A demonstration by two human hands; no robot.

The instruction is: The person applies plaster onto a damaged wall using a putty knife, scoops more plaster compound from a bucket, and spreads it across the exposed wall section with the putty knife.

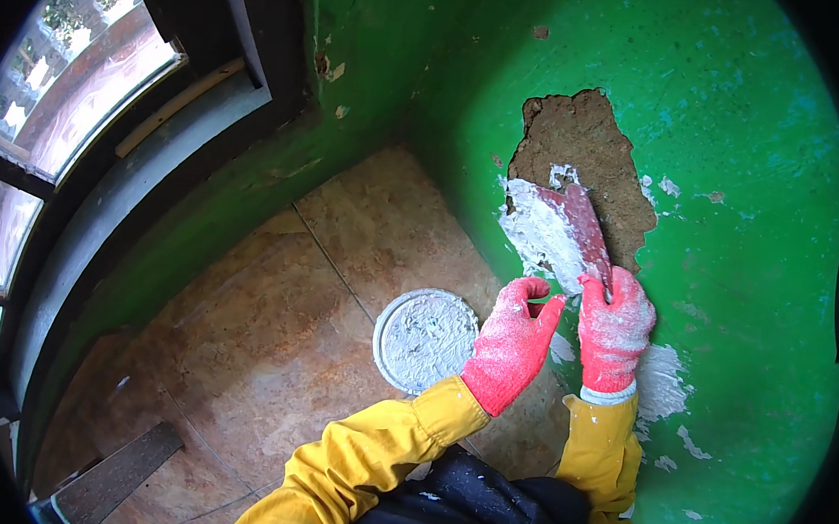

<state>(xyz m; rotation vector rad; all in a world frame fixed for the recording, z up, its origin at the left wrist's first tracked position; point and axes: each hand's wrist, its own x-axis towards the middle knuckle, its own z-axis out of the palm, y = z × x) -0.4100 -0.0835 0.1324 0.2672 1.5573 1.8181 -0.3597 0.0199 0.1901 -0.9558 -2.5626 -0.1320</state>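
Observation:
My right hand (617,327), in a pink glove dusted with white, grips the lower end of a flat reddish putty scraper (590,229). White putty (546,233) coats the left part of its face. The scraper lies over the lower part of a rough brown patch (581,137) of bare wall, where the green paint has broken away. Just left of the scraper's lower end is my left hand (510,344), also gloved in pink. Its thumb and forefinger are curved and apart, with nothing seen between them; its other fingers are mostly hidden.
A round tub (376,341) of white putty stands on the brown tiled floor (270,349), left of my left hand. White smears (662,383) mark the green wall (754,282) on the right. A dark-framed window (74,97) is at left; a dark board (123,474) lies below it.

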